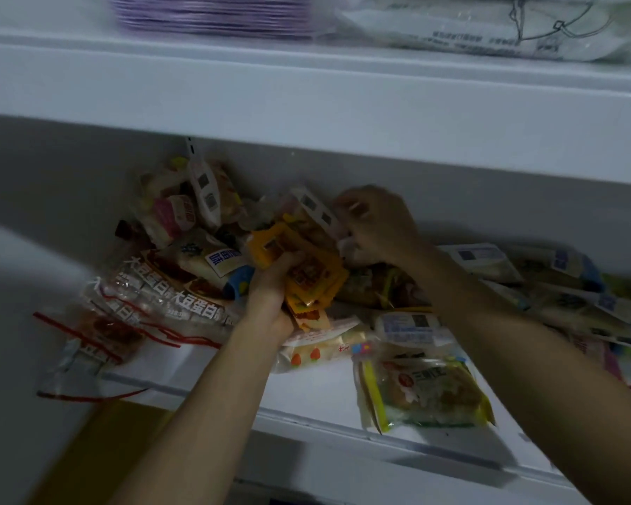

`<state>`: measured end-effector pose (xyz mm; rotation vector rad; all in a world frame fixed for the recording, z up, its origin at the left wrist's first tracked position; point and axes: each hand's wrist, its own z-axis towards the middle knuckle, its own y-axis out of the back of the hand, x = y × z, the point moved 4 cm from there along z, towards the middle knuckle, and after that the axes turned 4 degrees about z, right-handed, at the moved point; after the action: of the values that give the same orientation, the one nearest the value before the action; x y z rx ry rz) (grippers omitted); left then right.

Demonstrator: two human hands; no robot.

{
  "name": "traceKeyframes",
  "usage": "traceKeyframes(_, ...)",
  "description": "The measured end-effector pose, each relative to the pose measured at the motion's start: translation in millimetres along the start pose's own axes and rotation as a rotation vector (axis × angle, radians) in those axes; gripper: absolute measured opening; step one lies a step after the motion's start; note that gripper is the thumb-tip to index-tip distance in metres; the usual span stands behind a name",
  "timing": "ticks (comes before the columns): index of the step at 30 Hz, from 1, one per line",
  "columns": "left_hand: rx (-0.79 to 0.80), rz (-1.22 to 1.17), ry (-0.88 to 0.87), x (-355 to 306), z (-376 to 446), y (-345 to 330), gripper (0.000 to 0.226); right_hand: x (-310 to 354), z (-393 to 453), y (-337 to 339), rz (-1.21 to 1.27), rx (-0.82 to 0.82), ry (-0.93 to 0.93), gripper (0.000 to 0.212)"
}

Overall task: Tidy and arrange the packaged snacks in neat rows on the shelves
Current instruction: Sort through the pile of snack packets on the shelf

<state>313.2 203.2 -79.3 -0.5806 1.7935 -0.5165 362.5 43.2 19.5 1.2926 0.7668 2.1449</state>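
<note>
A jumbled heap of packaged snacks lies on the white shelf (306, 395). My left hand (274, 286) grips a bundle of orange snack packets (306, 275) at the middle of the heap. My right hand (379, 224), fingers curled, pinches a pale packet (316, 209) at the back of the pile. Clear packs with red trim and white lettering (153, 297) lie at the left, partly over the shelf edge. A green and yellow sandwich pack (427, 391) sits near the front edge. White packs with blue labels (408, 326) lie to the right.
The shelf above (306, 92) hangs low over the heap and carries a purple stack (212, 16) and clear bagged goods (489, 27). More packets (580, 297) crowd the right end. Bare shelf shows at the front middle.
</note>
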Motion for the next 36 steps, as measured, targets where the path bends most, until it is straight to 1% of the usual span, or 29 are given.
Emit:
traceKeyframes(1,-0.027,0.023,-0.007,2,2,3,0.026,-19,14,10,-0.089,-0.069,-0.064,0.024)
traceKeyframes(2,-0.041,0.052,-0.015,4,4,6,0.028,-37,26,13,-0.196,-0.057,-0.130,0.031)
traceKeyframes(4,-0.049,0.106,-0.025,8,5,11,0.031,-66,40,7,-0.447,0.117,-0.215,0.042)
traceKeyframes(5,-0.056,0.123,-0.028,8,6,12,0.031,-75,44,2,-0.567,0.201,-0.221,0.040)
traceKeyframes(6,-0.058,0.134,-0.032,8,7,14,0.032,-79,46,-5,-0.669,0.254,-0.205,0.031)
traceKeyframes(8,-0.055,0.155,-0.050,9,9,16,0.034,-78,51,-15,-0.763,0.270,-0.163,0.016)
traceKeyframes(11,-0.074,0.186,-0.084,11,9,16,0.034,-75,60,-21,-0.852,0.261,-0.187,0.017)
traceKeyframes(13,-0.080,0.181,-0.092,11,9,16,0.032,-75,62,-19,-0.858,0.246,-0.185,0.017)
traceKeyframes(15,-0.074,0.169,-0.092,12,9,15,0.033,-75,59,-10,-0.759,0.176,-0.168,0.016)
traceKeyframes(17,-0.070,0.158,-0.092,12,9,15,0.040,-72,49,12,-0.535,0.007,-0.210,0.012)
traceKeyframes(19,-0.078,0.139,-0.083,11,9,14,0.043,-68,31,34,-0.300,-0.182,-0.243,0.025)
traceKeyframes(20,-0.088,0.128,-0.078,11,10,12,0.044,-64,19,40,-0.170,-0.229,-0.254,0.029)
traceKeyframes(21,-0.101,0.115,-0.077,9,10,9,0.044,-58,4,42,0.004,-0.241,-0.272,0.029)
traceKeyframes(23,-0.128,0.110,-0.095,7,12,4,0.046,-46,-27,33,0.365,-0.192,-0.297,0.023)
traceKeyframes(25,-0.126,0.102,-0.124,9,11,-2,0.051,-30,-53,16,0.549,-0.128,-0.286,0.021)
traceKeyframes(27,-0.093,0.069,-0.153,11,4,-9,0.058,-15,-71,-4,0.646,-0.107,-0.278,0.024)
traceKeyframes(28,-0.058,0.036,-0.165,11,0,-11,0.066,-11,-76,-13,0.657,-0.144,-0.269,0.025)
traceKeyframes(30,0.024,-0.029,-0.189,9,-10,-13,0.084,-3,-82,-25,0.597,-0.251,-0.233,0.030)
traceKeyframes(32,0.048,-0.032,-0.214,5,-20,-7,0.093,7,-85,-32,0.563,-0.284,-0.219,0.032)
traceKeyframes(34,0.039,-0.012,-0.243,-1,-30,-1,0.091,17,-85,-41,0.573,-0.229,-0.233,0.025)
traceKeyframes(36,0.028,-0.025,-0.260,-9,-38,5,0.076,32,-88,-50,0.554,-0.157,-0.200,0.021)
